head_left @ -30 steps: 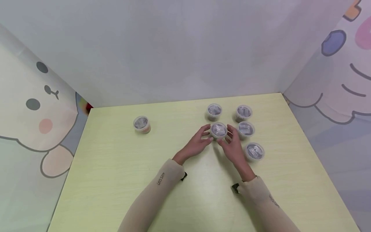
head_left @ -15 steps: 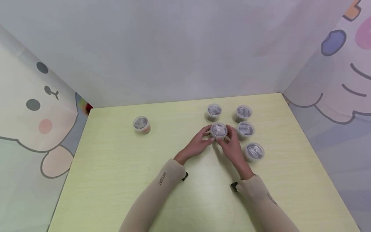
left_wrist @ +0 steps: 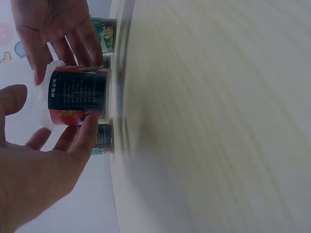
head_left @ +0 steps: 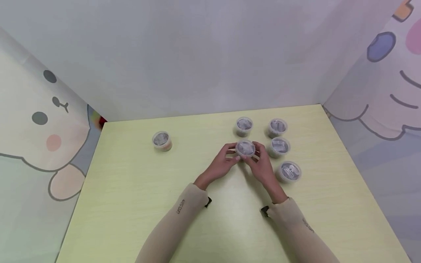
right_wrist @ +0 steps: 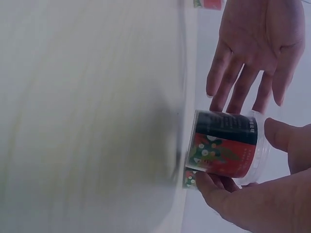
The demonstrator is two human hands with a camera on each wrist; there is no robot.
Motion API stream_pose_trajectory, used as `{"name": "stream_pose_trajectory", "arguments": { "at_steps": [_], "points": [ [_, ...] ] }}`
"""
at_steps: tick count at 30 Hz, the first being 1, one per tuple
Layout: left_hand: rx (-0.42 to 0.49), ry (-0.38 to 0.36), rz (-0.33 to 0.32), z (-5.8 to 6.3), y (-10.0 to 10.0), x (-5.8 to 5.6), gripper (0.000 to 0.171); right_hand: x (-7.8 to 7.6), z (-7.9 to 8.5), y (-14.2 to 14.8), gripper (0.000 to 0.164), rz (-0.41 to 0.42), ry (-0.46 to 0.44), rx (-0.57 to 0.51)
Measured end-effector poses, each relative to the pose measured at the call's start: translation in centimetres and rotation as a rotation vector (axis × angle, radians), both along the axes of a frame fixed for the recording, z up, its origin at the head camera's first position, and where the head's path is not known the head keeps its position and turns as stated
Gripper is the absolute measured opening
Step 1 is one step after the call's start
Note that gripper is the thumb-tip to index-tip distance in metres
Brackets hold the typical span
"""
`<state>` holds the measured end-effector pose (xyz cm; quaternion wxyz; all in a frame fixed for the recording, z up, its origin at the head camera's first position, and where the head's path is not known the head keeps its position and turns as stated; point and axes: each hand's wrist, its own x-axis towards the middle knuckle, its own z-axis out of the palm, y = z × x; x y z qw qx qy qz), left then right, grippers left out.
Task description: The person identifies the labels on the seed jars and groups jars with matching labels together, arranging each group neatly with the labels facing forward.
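Note:
A small lidded plastic cup [head_left: 245, 148] with a grey top is between both hands right of the table's middle. Its wrap, dark green with white print and red with flowers, faces the left wrist camera [left_wrist: 80, 92]. My right hand [head_left: 260, 165] grips it, thumb at the clear lid and fingers against the lower side in the right wrist view. My left hand [head_left: 219, 163] touches the opposite side with fairly straight fingers, its thumb apart from the lid in both wrist views. The cup's base is close to the tabletop.
Behind and to the right of the hands stand several similar lidded cups, one straight behind [head_left: 243, 126] and one nearest the right wrist [head_left: 289, 171]. Another cup [head_left: 162, 141] stands alone at the left on the pale yellow table [head_left: 131, 190]. Pale printed curtains surround the table.
The cup between the hands has shifted slightly left and toward the person, with both hands following. The other cups stay in place.

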<state>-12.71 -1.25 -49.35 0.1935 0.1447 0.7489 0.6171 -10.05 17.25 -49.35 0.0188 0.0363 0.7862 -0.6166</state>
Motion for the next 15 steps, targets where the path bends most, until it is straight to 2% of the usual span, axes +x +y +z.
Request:
{"name": "stream_pose_trajectory", "arguments": {
  "at_steps": [6,11,15],
  "points": [
    [-0.018,0.038,0.043,0.0,-0.7,0.1,0.053,0.2,0.5,-0.3,0.065,0.035,-0.024,-0.030],
    [-0.047,0.073,0.057,0.5,-1.4,0.3,0.053,0.4,0.9,-0.5,0.063,0.069,-0.042,-0.040],
    [-0.046,0.068,0.057,0.7,-2.0,0.4,0.052,0.5,1.4,-0.7,0.058,0.116,-0.060,-0.054]
  ]
}}
